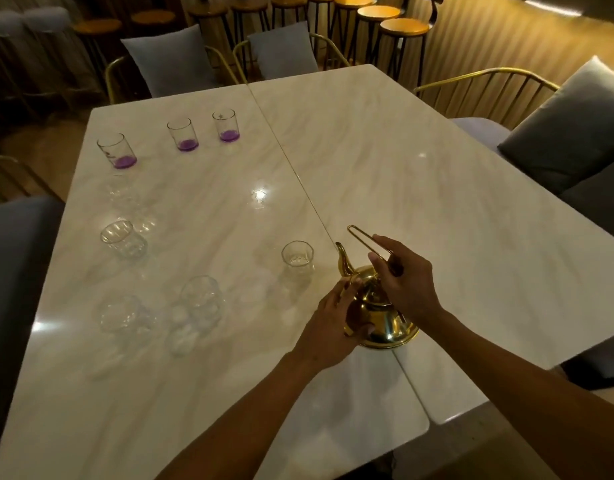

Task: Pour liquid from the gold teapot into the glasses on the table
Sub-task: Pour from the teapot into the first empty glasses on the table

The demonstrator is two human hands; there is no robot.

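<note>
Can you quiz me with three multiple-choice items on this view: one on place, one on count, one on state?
1. Which glass stands nearest the gold teapot's spout?
A. a purple-bottomed glass
B. the clear glass just left of the spout
C. a glass on the right table half

2. How many glasses have purple bottoms?
A. two
B. three
C. five

3. How is the teapot held?
A. both hands
B. left hand only
C. untouched

Answers:
B, the clear glass sits beside the gold teapot.
B, three purple-bottomed glasses line the far edge.
A, the right hand grips the handle and the left hand steadies the body.
</note>
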